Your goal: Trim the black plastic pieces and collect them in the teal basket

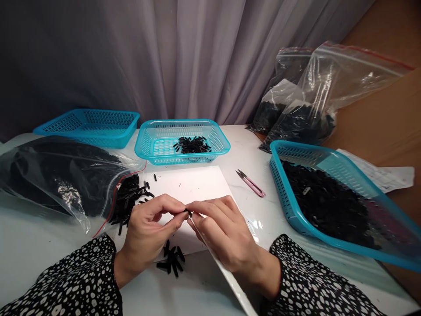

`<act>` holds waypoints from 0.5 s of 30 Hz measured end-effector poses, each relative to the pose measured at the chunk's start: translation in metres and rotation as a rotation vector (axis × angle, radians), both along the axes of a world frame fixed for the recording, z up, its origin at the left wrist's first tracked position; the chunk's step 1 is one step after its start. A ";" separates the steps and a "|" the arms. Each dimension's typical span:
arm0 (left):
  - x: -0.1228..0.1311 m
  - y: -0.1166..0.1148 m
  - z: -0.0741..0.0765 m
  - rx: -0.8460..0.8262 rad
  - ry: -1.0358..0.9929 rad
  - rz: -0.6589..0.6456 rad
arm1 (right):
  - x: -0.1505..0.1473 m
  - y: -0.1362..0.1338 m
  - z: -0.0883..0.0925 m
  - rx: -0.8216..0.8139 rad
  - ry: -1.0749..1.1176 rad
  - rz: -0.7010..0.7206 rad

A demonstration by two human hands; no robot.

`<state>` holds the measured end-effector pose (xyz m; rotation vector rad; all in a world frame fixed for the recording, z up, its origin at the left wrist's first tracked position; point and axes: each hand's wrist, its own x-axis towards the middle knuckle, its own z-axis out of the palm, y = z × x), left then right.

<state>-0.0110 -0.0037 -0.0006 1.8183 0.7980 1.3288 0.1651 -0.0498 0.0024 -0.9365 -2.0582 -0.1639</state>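
My left hand (pixel 153 230) is closed in a pinch on a small black piece (pixel 188 212), most of which the fingertips hide. From the other side, the fingertips of my right hand (pixel 226 232) meet at the same piece, also pinched together. A long white strip (pixel 226 274) runs from beside the right fingers down to the bottom of the view; whether the right hand grips it I cannot tell. Under the hands lies a white sheet (pixel 204 184). A small pile of black pieces (pixel 173 259) sits just below my left hand.
A zip bag (pixel 62 175) spills black pieces (pixel 128 197) at left. Behind stand a blue basket (pixel 88 138) and another blue basket (pixel 154 160) with some pieces. Pink-handled thread snips (pixel 251 183) lie near a fuller blue basket (pixel 296 226) at right. Clear bags (pixel 305 109) stand behind.
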 end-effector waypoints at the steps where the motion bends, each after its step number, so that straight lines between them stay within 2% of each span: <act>1: 0.000 0.000 0.000 0.003 0.001 -0.004 | 0.000 0.000 0.001 -0.004 -0.026 -0.011; 4: 0.001 0.000 0.000 0.013 -0.019 -0.022 | 0.001 0.003 0.000 0.005 -0.017 -0.059; 8: 0.003 -0.002 0.002 -0.048 -0.085 -0.041 | 0.005 0.011 -0.004 0.024 0.112 -0.117; 12: 0.004 -0.003 0.004 -0.133 -0.136 -0.064 | 0.011 0.016 -0.008 0.028 0.191 -0.114; 15: 0.005 -0.003 0.005 -0.145 -0.153 -0.063 | 0.018 0.020 -0.009 0.018 0.140 -0.103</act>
